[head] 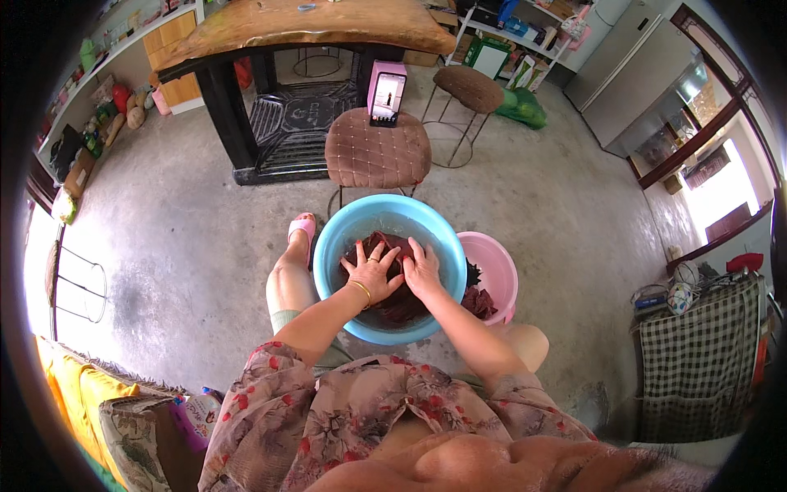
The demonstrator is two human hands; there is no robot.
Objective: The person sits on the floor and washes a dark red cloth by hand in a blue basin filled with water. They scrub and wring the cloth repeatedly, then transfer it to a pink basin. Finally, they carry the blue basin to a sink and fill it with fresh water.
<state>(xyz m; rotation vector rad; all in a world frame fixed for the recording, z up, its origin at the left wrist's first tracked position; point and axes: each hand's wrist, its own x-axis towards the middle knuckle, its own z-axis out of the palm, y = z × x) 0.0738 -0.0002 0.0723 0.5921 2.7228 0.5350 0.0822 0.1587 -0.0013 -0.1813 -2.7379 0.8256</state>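
Observation:
A light blue plastic basin (pixel 453 246) holds water and a dark red wet cloth (pixel 399 310). My left hand (pixel 372 270) lies on the cloth with its fingers spread wide; a gold-coloured bangle is on that wrist and a ring on a finger. Beside it, my right hand (pixel 422 267) rests on the cloth's right side, its fingers pointing away from me and slightly apart. Partly behind the blue basin stands a pink plastic basin (pixel 503 264). In it lie a dark red cloth (pixel 478 303) and a black cloth (pixel 473 273).
Just beyond the basin stands a brown padded stool (pixel 378 150) bearing a smartphone (pixel 388 98) propped upright. Farther off are a wooden slab table (pixel 307 27) and another padded stool (pixel 468 88). A checked cloth (pixel 698 357) covers something at right. My pink slipper (pixel 302 226) is left of the basin.

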